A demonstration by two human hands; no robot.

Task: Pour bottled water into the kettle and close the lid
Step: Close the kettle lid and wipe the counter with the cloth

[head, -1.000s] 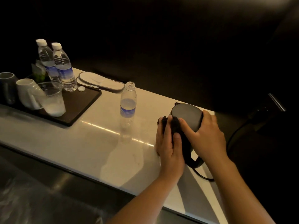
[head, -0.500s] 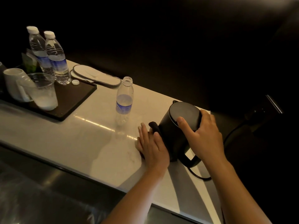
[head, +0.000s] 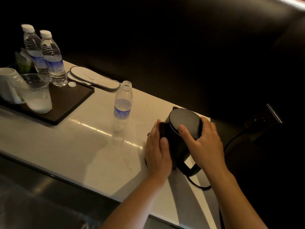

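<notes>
A black kettle (head: pixel 184 123) stands on the pale counter (head: pixel 82 142) at the right, its round lid down. My right hand (head: pixel 204 144) lies over the lid's right side, thumb on top. My left hand (head: pixel 157 151) presses against the kettle's left side by a dark part there, fingers closed around it. An uncapped water bottle (head: pixel 123 106) stands upright left of the kettle; it looks nearly empty. Its white cap (head: pixel 72 84) lies on the dark tray (head: pixel 71 103).
Two capped full bottles (head: pixel 49 58) stand at the tray's back, with a clear plastic cup (head: pixel 38 95) and a white mug (head: pixel 8 85) in front. Flat slippers (head: pixel 94 80) lie behind the tray. The kettle's black cord (head: pixel 198 184) loops off the counter's right edge.
My left hand has come back from the counter beside the kettle onto its left side. My right hand stays on the lid. The view has shifted slightly.
</notes>
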